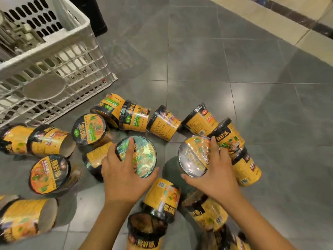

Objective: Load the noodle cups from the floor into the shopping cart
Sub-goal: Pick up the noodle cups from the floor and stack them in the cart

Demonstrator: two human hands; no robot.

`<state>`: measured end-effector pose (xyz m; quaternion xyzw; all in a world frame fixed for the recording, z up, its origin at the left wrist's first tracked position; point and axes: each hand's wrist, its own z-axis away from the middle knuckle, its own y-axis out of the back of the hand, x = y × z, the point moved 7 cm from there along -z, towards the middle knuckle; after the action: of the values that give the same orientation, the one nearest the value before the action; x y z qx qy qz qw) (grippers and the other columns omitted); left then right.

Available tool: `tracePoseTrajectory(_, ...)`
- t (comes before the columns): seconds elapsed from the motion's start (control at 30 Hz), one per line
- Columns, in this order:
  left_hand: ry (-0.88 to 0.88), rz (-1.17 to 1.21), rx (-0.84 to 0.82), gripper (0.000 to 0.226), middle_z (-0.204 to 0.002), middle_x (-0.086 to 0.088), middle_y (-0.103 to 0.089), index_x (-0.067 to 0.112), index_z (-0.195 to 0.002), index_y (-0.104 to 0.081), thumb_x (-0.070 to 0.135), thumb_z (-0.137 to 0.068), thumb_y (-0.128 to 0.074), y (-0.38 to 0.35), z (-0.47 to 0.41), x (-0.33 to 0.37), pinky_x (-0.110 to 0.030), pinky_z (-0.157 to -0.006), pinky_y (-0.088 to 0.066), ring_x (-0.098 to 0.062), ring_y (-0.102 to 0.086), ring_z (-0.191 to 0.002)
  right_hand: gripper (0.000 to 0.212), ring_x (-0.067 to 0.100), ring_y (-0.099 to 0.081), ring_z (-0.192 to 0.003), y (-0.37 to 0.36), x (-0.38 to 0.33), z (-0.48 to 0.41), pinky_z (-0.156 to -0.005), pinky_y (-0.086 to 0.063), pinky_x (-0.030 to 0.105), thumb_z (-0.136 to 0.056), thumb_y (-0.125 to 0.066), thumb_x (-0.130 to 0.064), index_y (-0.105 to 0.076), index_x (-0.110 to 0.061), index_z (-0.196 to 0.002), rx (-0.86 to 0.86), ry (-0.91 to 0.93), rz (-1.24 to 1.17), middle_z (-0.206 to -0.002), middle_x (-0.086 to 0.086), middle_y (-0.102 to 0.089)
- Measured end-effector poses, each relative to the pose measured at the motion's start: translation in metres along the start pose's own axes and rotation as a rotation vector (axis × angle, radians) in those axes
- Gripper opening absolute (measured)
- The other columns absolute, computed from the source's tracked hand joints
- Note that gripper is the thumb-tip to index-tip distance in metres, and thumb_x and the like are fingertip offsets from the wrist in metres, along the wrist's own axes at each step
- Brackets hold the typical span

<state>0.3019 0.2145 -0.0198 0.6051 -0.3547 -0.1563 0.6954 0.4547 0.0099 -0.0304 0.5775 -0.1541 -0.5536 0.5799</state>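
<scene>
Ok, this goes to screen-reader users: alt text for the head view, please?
The left hand grips a green-lidded cup, the right hand a yellow-lidded cup, both from above. More noodle cups lie scattered on the grey tiled floor beside a white shopping cart.

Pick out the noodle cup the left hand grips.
The green-lidded cup at the pile's centre, left hand curled over its rim; the right hand holds an orange-lidded cup.
</scene>
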Motion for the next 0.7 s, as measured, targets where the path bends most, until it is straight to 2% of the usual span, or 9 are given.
tracePoseTrajectory(0.13, -0.032, 0.020, -0.036, 0.098, -0.135, -0.023, -0.038, 0.021, -0.142, -0.044, 0.075, -0.062, -0.056, 0.079, 0.035, 0.022, -0.053, -0.095, -0.039, -0.043, -0.041, -0.115, 0.142, 0.020, -0.029, -0.128, 0.069, -0.031, 0.046, -0.104, -0.034, 0.031, -0.049, -0.075, -0.076, 0.005, -0.021, -0.154, -0.026, -0.036, -0.041, -0.136, 0.004, -0.028)
tracePoseTrajectory(0.27, -0.049, 0.014, -0.052, 0.095, -0.132, -0.028, -0.043, 0.016, -0.139, -0.051, 0.070, -0.061, -0.058, 0.181, 0.067, 0.048, -0.052, -0.089, -0.042, -0.045, -0.046, -0.111, 0.140, 0.016, -0.032, -0.125, 0.154, -0.074, 0.103, -0.099, -0.035, 0.028, -0.049, -0.075, -0.074, 0.004, -0.025, -0.154, -0.097, -0.018, -0.060, -0.132, 0.000, -0.029)
tracePoseTrajectory(0.37, -0.018, 0.008, -0.152, 0.100, -0.133, -0.025, -0.043, 0.017, -0.140, -0.050, 0.074, -0.058, -0.058, 0.251, 0.087, 0.065, -0.049, -0.089, -0.044, -0.043, -0.046, -0.113, 0.139, 0.020, -0.039, -0.126, 0.211, -0.107, 0.145, -0.100, -0.039, 0.029, -0.048, -0.070, -0.079, -0.002, -0.021, -0.154, -0.142, -0.015, -0.017, -0.136, 0.002, -0.031)
tracePoseTrajectory(0.5, 0.006, 0.024, -0.254, 0.106, -0.134, -0.021, -0.041, 0.017, -0.140, -0.050, 0.076, -0.052, -0.063, 0.341, 0.119, 0.085, -0.048, -0.092, -0.045, -0.041, -0.047, -0.116, 0.136, 0.025, -0.052, -0.111, 0.277, -0.152, 0.201, -0.085, -0.049, 0.034, -0.048, -0.055, -0.091, -0.012, -0.017, -0.154, -0.169, -0.014, 0.113, -0.122, 0.006, -0.046)
tracePoseTrajectory(0.57, 0.024, 0.025, -0.295, 0.107, -0.137, -0.021, -0.040, 0.019, -0.140, -0.049, 0.078, -0.053, -0.060, 0.386, 0.137, 0.091, -0.050, -0.093, -0.046, -0.042, -0.047, -0.115, 0.137, 0.023, -0.053, -0.105, 0.308, -0.176, 0.227, -0.079, -0.049, 0.032, -0.049, -0.047, -0.095, -0.009, -0.017, -0.155, -0.199, 0.005, 0.163, -0.115, 0.003, -0.048)
tracePoseTrajectory(0.63, 0.036, 0.025, -0.308, 0.105, -0.137, -0.020, -0.040, 0.020, -0.141, -0.049, 0.081, -0.055, -0.056, 0.432, 0.156, 0.097, -0.050, -0.090, -0.048, -0.043, -0.048, -0.109, 0.138, 0.022, -0.049, -0.107, 0.336, -0.201, 0.251, -0.082, -0.048, 0.032, -0.049, -0.041, -0.098, 0.002, -0.019, -0.154, -0.255, 0.028, 0.213, -0.115, 0.001, -0.046)
tracePoseTrajectory(0.7, 0.028, 0.050, -0.266, 0.102, -0.134, -0.021, -0.042, 0.018, -0.139, -0.051, 0.083, -0.061, -0.053, 0.479, 0.172, 0.104, -0.049, -0.086, -0.049, -0.042, -0.049, -0.103, 0.137, 0.021, -0.047, -0.111, 0.363, -0.224, 0.273, -0.086, -0.046, 0.031, -0.050, -0.039, -0.099, 0.004, -0.021, -0.154, -0.277, 0.045, 0.219, -0.118, 0.001, -0.044)
